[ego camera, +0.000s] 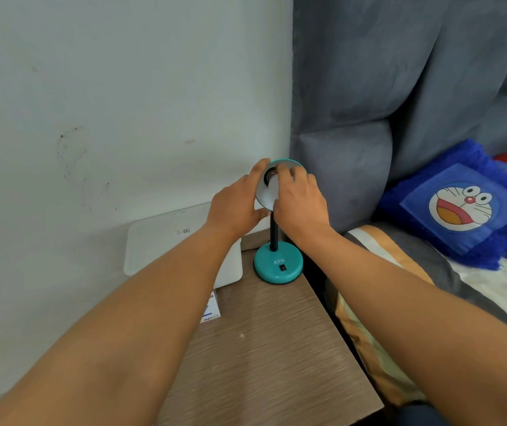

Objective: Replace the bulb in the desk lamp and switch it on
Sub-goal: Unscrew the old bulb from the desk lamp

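Your left hand (235,204) gripped the lamp shade (266,193) rim while your right hand (299,201) pinched the bulb (272,185) at the table's (276,348) far edge.

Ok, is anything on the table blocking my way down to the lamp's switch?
Nothing visible does. The black switch sits uncovered on the front of the teal base, and the wooden tabletop before it is bare. The white box stands off to the left.

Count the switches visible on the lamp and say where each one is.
1. A small black switch sits on top of the teal lamp base, just below the "ATN" lettering, facing the camera. Others may be hidden behind the base or under the hands at the shade.
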